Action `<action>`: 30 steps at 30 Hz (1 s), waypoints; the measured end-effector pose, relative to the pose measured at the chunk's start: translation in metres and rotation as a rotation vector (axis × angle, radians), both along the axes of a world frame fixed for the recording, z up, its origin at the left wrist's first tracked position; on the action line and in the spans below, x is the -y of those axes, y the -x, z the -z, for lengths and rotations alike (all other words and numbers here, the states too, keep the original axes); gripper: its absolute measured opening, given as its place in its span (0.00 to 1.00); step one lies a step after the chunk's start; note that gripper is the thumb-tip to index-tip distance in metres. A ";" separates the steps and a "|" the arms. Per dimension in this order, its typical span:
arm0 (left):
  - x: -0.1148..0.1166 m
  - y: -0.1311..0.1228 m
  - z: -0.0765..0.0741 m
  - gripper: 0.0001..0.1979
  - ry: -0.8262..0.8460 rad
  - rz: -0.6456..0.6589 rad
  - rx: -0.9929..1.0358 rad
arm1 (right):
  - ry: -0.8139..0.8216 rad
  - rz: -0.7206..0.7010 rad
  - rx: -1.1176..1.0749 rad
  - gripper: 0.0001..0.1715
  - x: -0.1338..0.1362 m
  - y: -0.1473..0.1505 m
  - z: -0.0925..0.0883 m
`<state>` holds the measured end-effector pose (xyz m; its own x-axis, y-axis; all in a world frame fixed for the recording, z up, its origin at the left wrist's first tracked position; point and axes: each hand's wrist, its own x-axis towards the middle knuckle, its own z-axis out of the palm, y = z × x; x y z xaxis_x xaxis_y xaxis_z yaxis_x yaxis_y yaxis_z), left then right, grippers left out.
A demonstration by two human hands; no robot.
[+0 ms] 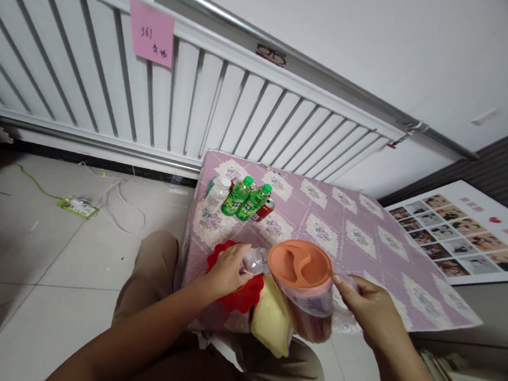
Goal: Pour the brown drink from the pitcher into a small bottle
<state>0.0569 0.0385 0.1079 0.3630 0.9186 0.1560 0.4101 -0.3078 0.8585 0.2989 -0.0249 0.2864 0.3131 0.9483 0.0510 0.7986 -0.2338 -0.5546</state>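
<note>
My right hand (371, 304) is wrapped round the handle of a clear pitcher (312, 314) with an orange lid (303, 263) and dark liquid low inside. My left hand (229, 271) grips a small clear plastic bottle (254, 260), which is tilted toward the pitcher's lid. Whether the two touch, I cannot tell. Under my left hand lies a red scalloped tray (244, 298). Between it and the pitcher is a folded yellow cloth (272, 322) at the table's front edge.
Behind my hands, two green-capped bottles (238, 198), a white-capped bottle (217, 196) and a red can (263, 210) stand on the flowered tablecloth (322, 220). A white radiator (191, 96) backs the table. A power strip (78, 206) with cables lies on the floor. A photo board (468, 233) stands right.
</note>
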 end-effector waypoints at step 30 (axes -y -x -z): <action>0.000 0.000 0.005 0.37 -0.001 0.005 0.006 | -0.034 -0.030 0.022 0.33 -0.002 0.000 -0.003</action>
